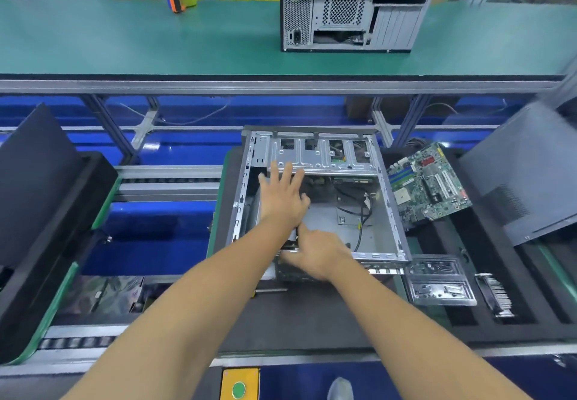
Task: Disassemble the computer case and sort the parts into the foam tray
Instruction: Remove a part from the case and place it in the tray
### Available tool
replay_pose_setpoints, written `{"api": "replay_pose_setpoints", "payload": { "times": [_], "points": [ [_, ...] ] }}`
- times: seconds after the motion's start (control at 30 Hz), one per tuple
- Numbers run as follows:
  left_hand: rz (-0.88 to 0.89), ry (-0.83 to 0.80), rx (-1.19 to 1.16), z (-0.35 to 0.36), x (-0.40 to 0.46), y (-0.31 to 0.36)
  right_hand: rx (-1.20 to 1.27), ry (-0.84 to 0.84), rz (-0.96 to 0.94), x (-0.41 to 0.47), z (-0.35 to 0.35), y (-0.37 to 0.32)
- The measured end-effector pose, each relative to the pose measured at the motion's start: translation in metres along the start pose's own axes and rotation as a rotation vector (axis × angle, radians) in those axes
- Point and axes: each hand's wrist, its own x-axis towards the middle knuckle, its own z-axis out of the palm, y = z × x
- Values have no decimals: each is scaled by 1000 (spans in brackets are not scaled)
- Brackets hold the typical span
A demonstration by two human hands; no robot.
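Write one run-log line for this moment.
left hand: open, reaching inside open case | right hand: grips part at near edge | motherboard: out, on foam tray

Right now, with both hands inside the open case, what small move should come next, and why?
Probably lift the metal part that the right hand grips at the near edge of the open case, while the flat left hand steadies the case. The motherboard already lies in the foam tray, so this part seems next.
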Motion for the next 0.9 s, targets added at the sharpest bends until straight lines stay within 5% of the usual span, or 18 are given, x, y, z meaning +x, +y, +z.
{"api": "replay_pose_setpoints", "payload": {
  "times": [0.13, 0.6, 0.73, 0.9],
  "points": [
    [-177, -9, -20, 0, 1, 2, 90, -29, 25, -2, -3, -1],
    [-341, -170, -45, -22, 8, 14, 257, -159, 60, -7, -18, -1],
    [-477, -237, -177, -30, 1, 10, 261, -122, 34, -4, -18, 1],
    [-445, -304, -158, -36, -11, 3, 259, -37, -14, -9, -18, 3]
  ]
}}
